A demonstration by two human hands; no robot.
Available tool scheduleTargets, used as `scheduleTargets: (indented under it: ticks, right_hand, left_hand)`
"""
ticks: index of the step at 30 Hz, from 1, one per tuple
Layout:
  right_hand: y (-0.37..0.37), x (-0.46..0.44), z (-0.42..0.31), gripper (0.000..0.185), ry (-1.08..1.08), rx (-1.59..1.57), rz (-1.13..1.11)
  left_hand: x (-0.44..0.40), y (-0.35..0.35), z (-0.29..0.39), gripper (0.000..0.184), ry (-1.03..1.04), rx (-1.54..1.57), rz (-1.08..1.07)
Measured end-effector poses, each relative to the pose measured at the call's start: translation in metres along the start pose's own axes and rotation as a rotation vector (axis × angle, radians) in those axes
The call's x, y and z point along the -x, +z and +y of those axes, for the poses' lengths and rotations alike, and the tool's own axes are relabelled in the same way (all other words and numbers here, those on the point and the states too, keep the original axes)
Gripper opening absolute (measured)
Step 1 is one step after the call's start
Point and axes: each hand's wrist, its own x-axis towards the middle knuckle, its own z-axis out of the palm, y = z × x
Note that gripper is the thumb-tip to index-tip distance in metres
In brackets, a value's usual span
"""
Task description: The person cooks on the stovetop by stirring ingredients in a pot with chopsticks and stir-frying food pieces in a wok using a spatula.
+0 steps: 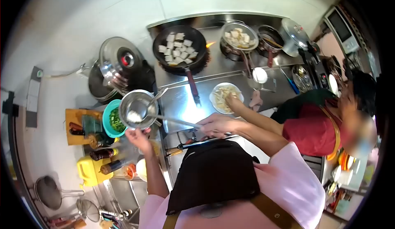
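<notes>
No text, number or sign can be read. Any print on the dark bottle or yellow jug is too small.

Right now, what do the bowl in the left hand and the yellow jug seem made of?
The bowl: shiny metal, perhaps stainless steel, going by its silvery, reflective inside. The yellow jug: probably plastic, smooth, judging by its even colour and rounded, moulded-looking shape.

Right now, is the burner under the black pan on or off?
On: an orange flame shows at the right edge of the black pan.
</notes>
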Motion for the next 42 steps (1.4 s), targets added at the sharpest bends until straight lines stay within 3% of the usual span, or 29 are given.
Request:
scheduleTargets:
  ticks: [3,6,13,17,21,25,28,30,31,35,38,39,42]
  right_hand:
    - [-0.014,0.005,-0.017,0.027,-0.023,-0.069,0.094]
    - [-0.012,0.015,-0.043,0.029,-0.036,0.098,0.224]
    - [-0.045,0.033,-0.049,0.034,-0.167,-0.255,0.125]
    - [-0.063,0.049,-0.063,0.035,-0.242,-0.408,0.207]
    - [-0.091,0.047,-0.071,0.027,-0.318,-0.255,0.408]
    - [-0.127,0.029,-0.071,0.017,-0.223,0.087,0.583]
    - [-0.147,0.01,-0.07,0.018,-0.152,0.091,0.597]
    - [-0.162,-0.013,-0.06,0.015,-0.104,-0.126,0.571]
    - [-0.176,-0.023,-0.053,0.02,-0.108,-0.186,0.396]
    - [-0.17,-0.055,-0.06,0.023,-0.144,-0.332,0.371]
    - [-0.184,-0.082,-0.06,0.024,-0.132,-0.24,0.365]
    - [-0.173,-0.084,-0.069,0.018,-0.116,-0.174,0.429]
    - [-0.168,-0.105,-0.083,0.021,-0.154,-0.072,0.424]
  left_hand:
    - [-0.01,0.049,0.002,0.02,-0.054,0.05,0.012]
    - [-0.024,0.083,0.001,0.022,-0.064,0.094,-0.047]
    - [-0.058,0.131,-0.01,0.02,-0.007,0.138,-0.048]
    - [-0.067,0.127,-0.007,0.021,0.008,0.133,-0.032]
    - [-0.063,0.094,0.002,0.019,0.027,0.118,0.029]
    - [-0.038,0.042,0.023,0.017,0.062,0.059,0.04]
    - [-0.019,0.001,0.037,0.017,-0.006,0.036,0.176]
    - [-0.004,-0.03,0.045,0.015,-0.004,0.098,0.291]
    - [0.002,-0.049,0.048,0.015,0.003,0.14,0.316]
    - [0.015,-0.091,0.054,0.015,-0.028,0.202,0.505]
    - [0.012,-0.151,0.014,0.015,0.031,0.16,0.549]
    - [0.014,-0.139,0.024,0.015,0.022,0.155,0.691]
    - [0.013,-0.177,-0.014,0.015,0.031,0.143,0.652]
